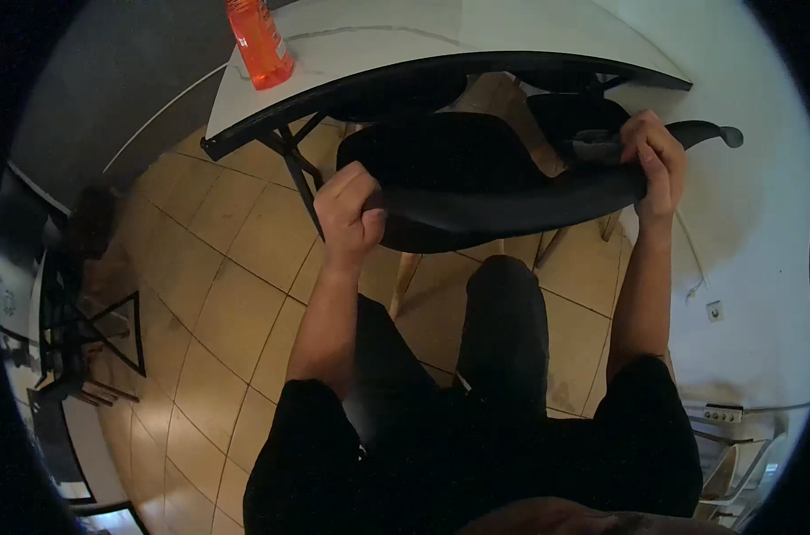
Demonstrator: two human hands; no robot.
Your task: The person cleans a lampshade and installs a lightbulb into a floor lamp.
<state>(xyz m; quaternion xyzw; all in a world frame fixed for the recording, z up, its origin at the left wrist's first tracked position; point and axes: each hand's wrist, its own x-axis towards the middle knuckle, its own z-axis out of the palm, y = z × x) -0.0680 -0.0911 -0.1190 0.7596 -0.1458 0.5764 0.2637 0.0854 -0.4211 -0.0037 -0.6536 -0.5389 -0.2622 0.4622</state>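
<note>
Both my hands grip a black chair by the long curved top edge of its backrest (512, 207), which spans between them. My left hand (350, 209) is closed around the left end of that edge. Further right and a little farther off, my right hand (653, 160) wraps over the other end, thumb toward me. Past the right hand a narrow black piece (704, 131) sticks out and curls at its tip; I cannot tell whether it belongs to the chair. Beyond the backrest lies the dark seat (436, 156), with pale wooden legs (406, 281) below.
A white table (369, 40) with a black edge and black metal legs stands ahead, bearing an orange bottle (262, 49). More dark seats (579, 111) sit under it. A white wall with a socket (714, 311) is at the right. Tiled floor (218, 303) spreads left toward other furniture.
</note>
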